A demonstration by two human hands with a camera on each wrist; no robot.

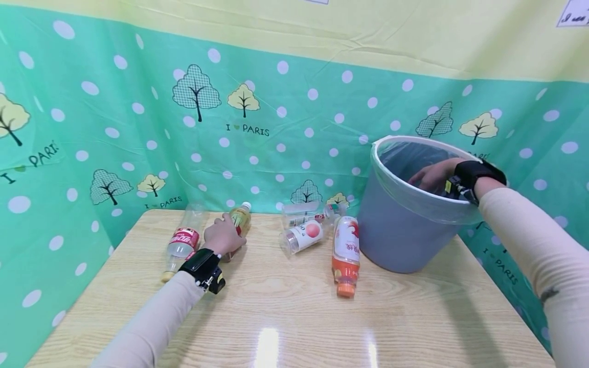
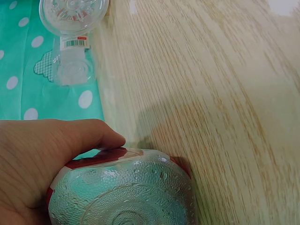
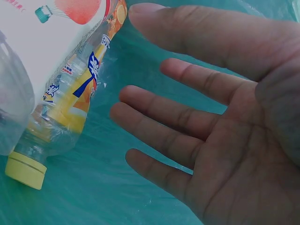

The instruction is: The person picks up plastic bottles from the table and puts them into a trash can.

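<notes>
At the left rear of the desk (image 1: pixel 285 327): cola bottle (image 1: pixel 182 244) on its side, near the left edge, cap toward the front. Just beside it, left hand (image 1: pixel 222 235), curled round the lower end of the white-capped bottle (image 1: pixel 241 219), also lying down; thumb along the red label band, embossed base (image 2: pixel 122 192) toward the wrist camera.

At centre: clear bottle (image 1: pixel 306 214) at the back, peach-labelled bottle (image 1: pixel 303 236) just in front, orange-capped bottle (image 1: pixel 346 255) lying close against the bin.

At right: grey bin (image 1: pixel 400 240), lined with clear film, tilted toward the person. Right hand (image 1: pixel 432 176) inside the mouth, fingers (image 3: pixel 154 108) spread and straight, holding nothing. Yellow-capped bottle (image 3: pixel 65 103) inside on the liner, just clear of the fingertips.

Risks, as judged:
- Knocking the cola bottle off the left edge with the wrist; round bottles prone to rolling.
- Slipping of the smooth white-capped bottle in a grip so near its base.
- Tipping of the leaning bin, or snagging of the liner, on drawing the right hand out.

Room: broad bare desk in front of the bottles; cloth wall tight behind; bin close to the right edge.
</notes>
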